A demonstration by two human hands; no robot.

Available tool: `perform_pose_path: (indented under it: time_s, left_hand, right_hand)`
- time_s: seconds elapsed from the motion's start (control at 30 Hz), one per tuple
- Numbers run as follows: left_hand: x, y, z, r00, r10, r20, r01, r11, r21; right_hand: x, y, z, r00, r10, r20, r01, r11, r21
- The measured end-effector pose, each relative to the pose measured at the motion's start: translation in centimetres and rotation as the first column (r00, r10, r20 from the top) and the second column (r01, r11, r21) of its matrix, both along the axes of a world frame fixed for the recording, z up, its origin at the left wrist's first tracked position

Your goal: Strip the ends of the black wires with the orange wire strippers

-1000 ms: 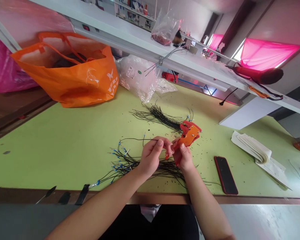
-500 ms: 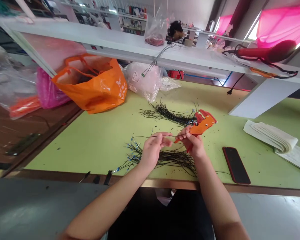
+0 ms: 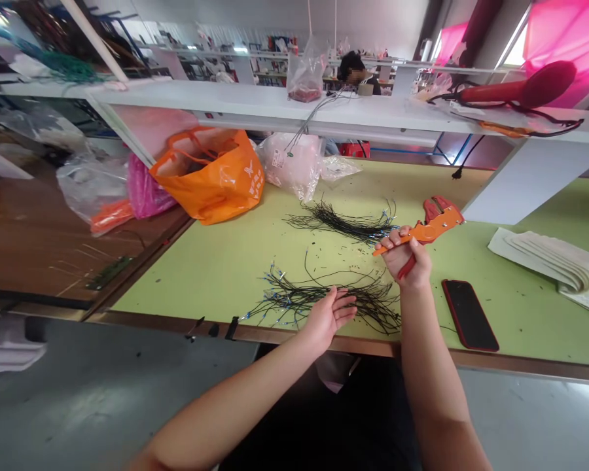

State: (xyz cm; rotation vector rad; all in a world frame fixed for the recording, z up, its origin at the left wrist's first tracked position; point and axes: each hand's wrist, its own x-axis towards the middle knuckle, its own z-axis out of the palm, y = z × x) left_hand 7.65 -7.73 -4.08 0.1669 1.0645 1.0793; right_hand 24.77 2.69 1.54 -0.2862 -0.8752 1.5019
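Observation:
My right hand [image 3: 406, 258] is closed around a wire stripper [image 3: 434, 227] with orange and red handles, its jaws pointing up and right. Just above the near bundle of black wires [image 3: 373, 304], my left hand [image 3: 330, 315] is open, fingers stretched and nothing held in them. Blue terminals show at the left ends of these wires. Farther back lies a second bundle of black wires [image 3: 343, 224], its blue-tipped ends toward the right hand. Small dark scraps are scattered between the bundles.
A phone [image 3: 470, 315] and folded papers [image 3: 550, 258] lie to the right. An orange bag [image 3: 216, 180] and a clear plastic bag [image 3: 294, 163] stand at the back left. A white shelf [image 3: 255, 108] spans the back, holding a red tool [image 3: 525, 91]. Beyond it, a person [image 3: 356, 72] is seated.
The single black wire between my hands has left my fingers. My left hand has opened and lowered toward the near bundle. My right hand has moved up and right with the wire stripper.

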Motion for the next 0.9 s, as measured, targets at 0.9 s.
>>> perform_pose_path:
  time_s: [0.9]
  left_hand:
    - [-2.6,24.8,-0.1,-0.355,0.409,-0.841,0.914,0.341,-0.22]
  right_hand:
    - [-0.8,1.6,-1.9,0.995,-0.043,-0.093,0.033,0.994,-0.106]
